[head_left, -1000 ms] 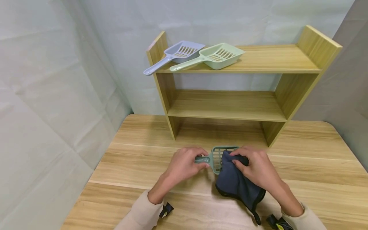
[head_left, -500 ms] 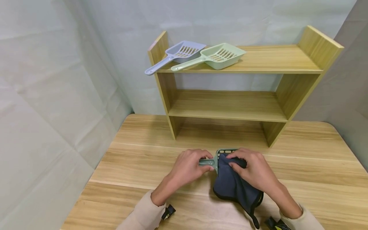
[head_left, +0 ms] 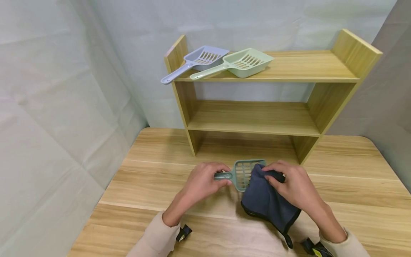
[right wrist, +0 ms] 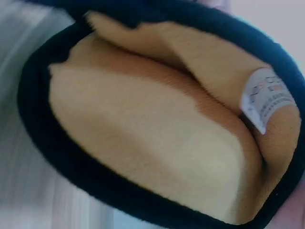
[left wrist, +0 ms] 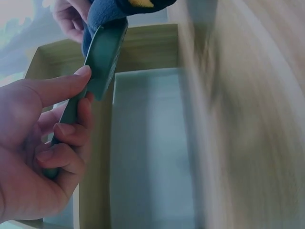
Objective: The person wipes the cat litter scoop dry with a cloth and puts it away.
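Note:
My left hand (head_left: 203, 180) grips the handle of a dark green slotted litter scoop (head_left: 242, 175), held over the table. In the left wrist view the thumb and fingers (left wrist: 66, 133) wrap that scoop handle. With fingers and thumb, my right hand (head_left: 293, 182) pinches a dark blue cloth (head_left: 264, 198), which covers the right part of the scoop's slotted pan. The cloth has black edging and a hanging loop. The right wrist view shows its tan inner side (right wrist: 157, 129) and a white label (right wrist: 267, 98). Cloth hides the scoop's far end.
Behind the hands stands a wooden shelf unit (head_left: 257, 130). On its top board lie a lavender scoop (head_left: 196, 60) and a pale green scoop (head_left: 244, 64), handles overhanging the front edge. The wooden table (head_left: 154, 171) extends to both sides, with pale sheets behind.
The cloth slid left over the scoop's pan, then back right, uncovering more slots. The left hand and scoop shifted right, then back left and slightly away. The shelf and its scoops stay put.

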Tool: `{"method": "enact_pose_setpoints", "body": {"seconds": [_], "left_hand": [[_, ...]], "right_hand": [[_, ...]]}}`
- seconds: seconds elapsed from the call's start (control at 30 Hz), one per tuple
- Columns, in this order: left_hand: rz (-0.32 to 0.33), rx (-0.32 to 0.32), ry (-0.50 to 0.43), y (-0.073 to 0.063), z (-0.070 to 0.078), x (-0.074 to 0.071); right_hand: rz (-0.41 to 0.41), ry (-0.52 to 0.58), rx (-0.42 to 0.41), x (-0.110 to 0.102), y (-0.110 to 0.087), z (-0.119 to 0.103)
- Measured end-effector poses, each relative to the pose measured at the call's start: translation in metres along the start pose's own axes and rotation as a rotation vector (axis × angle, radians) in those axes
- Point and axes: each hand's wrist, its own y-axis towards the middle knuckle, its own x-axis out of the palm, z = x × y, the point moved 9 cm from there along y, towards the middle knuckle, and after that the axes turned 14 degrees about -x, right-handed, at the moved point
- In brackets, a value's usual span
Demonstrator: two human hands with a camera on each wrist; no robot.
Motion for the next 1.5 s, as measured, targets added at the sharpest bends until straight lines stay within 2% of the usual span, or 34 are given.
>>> {"method": "enact_pose_setpoints", "body": {"seconds": [0.2, 0.6, 1.13, 1.33, 1.5], "left_hand": [[0.008, -0.003, 0.004, 0.002, -0.007, -0.008], [0.023, -0.037, 0.009, 0.005, -0.016, -0.024], [0.031, -0.067, -0.004, 0.005, -0.025, -0.038], [0.032, -0.029, -0.053, 0.003, -0.019, -0.04], [0.028, 0.047, -0.069, 0.003, -0.011, -0.037]], "right_hand": [[0.025, 0.029, 0.016, -0.011, -0.001, 0.007], [0.071, -0.023, 0.041, -0.031, -0.002, 0.017], [0.159, -0.029, 0.087, -0.05, -0.008, 0.032], [0.17, 0.057, 0.185, -0.048, -0.01, 0.041], [0.09, 0.223, 0.325, -0.033, -0.012, 0.049]]}}
